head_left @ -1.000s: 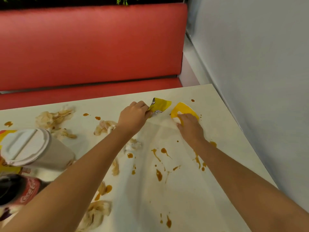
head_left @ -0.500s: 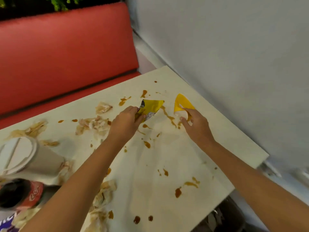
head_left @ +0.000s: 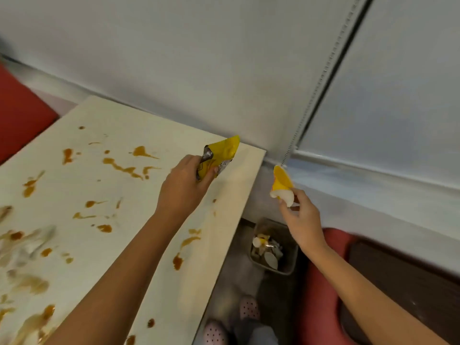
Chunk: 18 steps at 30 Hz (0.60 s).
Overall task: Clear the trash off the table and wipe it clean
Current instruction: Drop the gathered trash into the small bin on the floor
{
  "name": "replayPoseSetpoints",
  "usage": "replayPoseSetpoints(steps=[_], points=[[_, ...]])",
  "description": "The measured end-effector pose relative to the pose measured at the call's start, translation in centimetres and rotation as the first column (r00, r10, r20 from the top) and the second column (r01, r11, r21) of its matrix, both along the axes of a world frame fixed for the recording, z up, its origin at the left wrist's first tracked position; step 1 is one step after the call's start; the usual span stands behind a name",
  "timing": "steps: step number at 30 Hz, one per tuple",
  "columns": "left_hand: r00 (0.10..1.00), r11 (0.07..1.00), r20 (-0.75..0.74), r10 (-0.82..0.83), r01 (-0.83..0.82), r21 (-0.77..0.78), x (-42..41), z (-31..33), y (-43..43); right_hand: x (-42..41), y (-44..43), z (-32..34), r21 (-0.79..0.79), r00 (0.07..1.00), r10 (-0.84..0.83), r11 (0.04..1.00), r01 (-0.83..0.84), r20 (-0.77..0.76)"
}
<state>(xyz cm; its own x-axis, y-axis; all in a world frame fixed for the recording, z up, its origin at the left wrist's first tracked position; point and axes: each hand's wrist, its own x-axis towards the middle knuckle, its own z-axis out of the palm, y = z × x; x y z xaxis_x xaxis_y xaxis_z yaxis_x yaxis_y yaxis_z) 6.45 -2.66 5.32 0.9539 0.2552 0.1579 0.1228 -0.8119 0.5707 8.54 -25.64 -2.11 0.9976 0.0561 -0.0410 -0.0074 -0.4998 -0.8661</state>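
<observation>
Lifts both scraps up and rightward from where they lay a second ago. Pinches crumpled yellow foil wrapper (head_left: 225, 151) in left grip (head_left: 181, 192), fingers curled round it, above far right corner of cream surface (head_left: 104, 115). Pinches yellow-and-white paper scrap (head_left: 281, 181) in right grip (head_left: 302, 220), past surface edge, over floor near grey trash-filled bin (head_left: 293, 260). Leaves brown sauce smears (head_left: 122, 166) across surface.

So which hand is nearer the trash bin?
Right. The right hand hangs just above the trash bin, beside the table; the left hand is over the table.
</observation>
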Motion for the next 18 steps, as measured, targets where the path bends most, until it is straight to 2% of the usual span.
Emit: replayPoseSetpoints(steps=[3, 7, 13, 18], points=[[0.997, 0.997, 0.040, -0.066, 0.067, -0.033, 1.2, -0.5, -2.7, -0.4, -2.7, -2.4, -0.051, 0.998, -0.041, 0.998, 0.039, -0.053], [0.992, 0.984, 0.044, -0.122, 0.126, -0.125, 3.0, -1.9, -6.4, -0.8, -5.1, -7.3, -0.096, 0.976, -0.067, 0.994, 0.047, -0.209], [0.977, 0.939, 0.059, -0.204, 0.212, -0.271, 6.2, -5.9, -14.2, -0.2, -6.4, -16.6, -0.112, 0.904, -0.118, 0.991, 0.079, -0.410], [0.987, 0.888, -0.028, -0.160, 0.131, -0.441, 5.5, -12.3, -19.0, 0.6, -7.2, -23.7, -0.091, 0.857, -0.170, 0.985, 0.144, -0.487]])
